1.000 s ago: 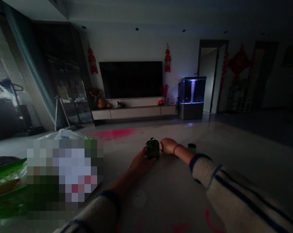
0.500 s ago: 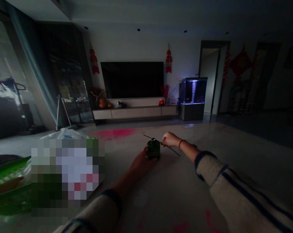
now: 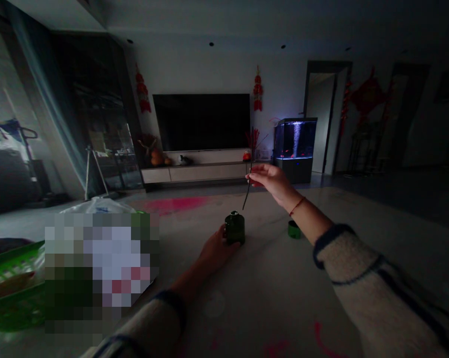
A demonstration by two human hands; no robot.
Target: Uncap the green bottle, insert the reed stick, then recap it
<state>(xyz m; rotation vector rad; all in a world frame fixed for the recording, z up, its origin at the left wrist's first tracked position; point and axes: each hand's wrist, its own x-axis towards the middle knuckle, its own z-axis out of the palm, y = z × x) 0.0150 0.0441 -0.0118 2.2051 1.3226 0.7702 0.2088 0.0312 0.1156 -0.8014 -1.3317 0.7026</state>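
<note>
A small dark green glass bottle (image 3: 235,229) with a short neck and pale rim stands upright on the table. My left hand (image 3: 217,247) is wrapped round its left side and base. Between the fingertips of my right hand (image 3: 271,180) is a thin dark stick (image 3: 248,191), held nearly upright. Its lower end hangs a little above and right of the bottle's mouth, apart from it. A short green cylindrical piece, like a cap (image 3: 294,229), sits on the table to the right of the bottle, below my right wrist.
At the left are a green plastic basket (image 3: 16,308) and a clear plastic bag (image 3: 101,205), partly blurred out. The pale table (image 3: 261,293) has pink stains. Beyond it stand a low TV cabinet (image 3: 205,172) and a lit fish tank (image 3: 296,140).
My right hand has risen and moved slightly right, turning the stick from slanted across the bottle to nearly upright. The green cap has come into view. My left hand and the bottle stay put.
</note>
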